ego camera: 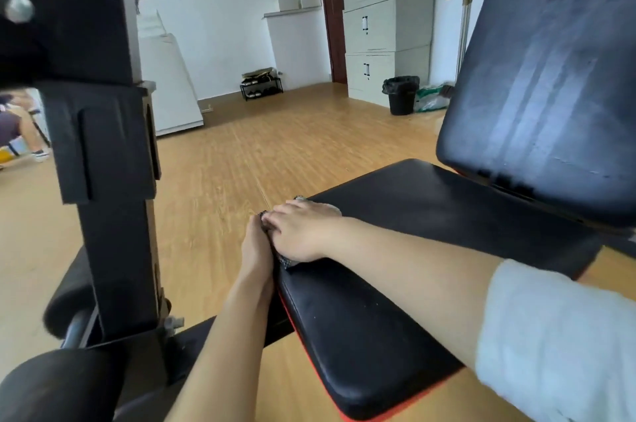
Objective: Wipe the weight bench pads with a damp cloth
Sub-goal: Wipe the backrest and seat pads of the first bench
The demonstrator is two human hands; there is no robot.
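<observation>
Right hand (303,232) presses flat, fingers straight, on cloth (286,261), mostly hidden | left hand (256,242) at seat pad (378,318) edge, grip unclear | backrest pad (550,77) cut off

The black padded vinyl seat pad (395,301) is showing a red-orange strip along its lower edge, and the black tilted backrest pad (550,94) is carrying pale greyish streaks. A dark grey speckled cloth (285,261) is peeking out in fine flecks. The honey-brown wooden floor (258,146) is running in narrow planks. The beige-grey metal filing cabinets (385,25) are looking plain, the round plastic bin (401,98) black, the rolled fabric sleeve (557,335) pale blue-white.
</observation>
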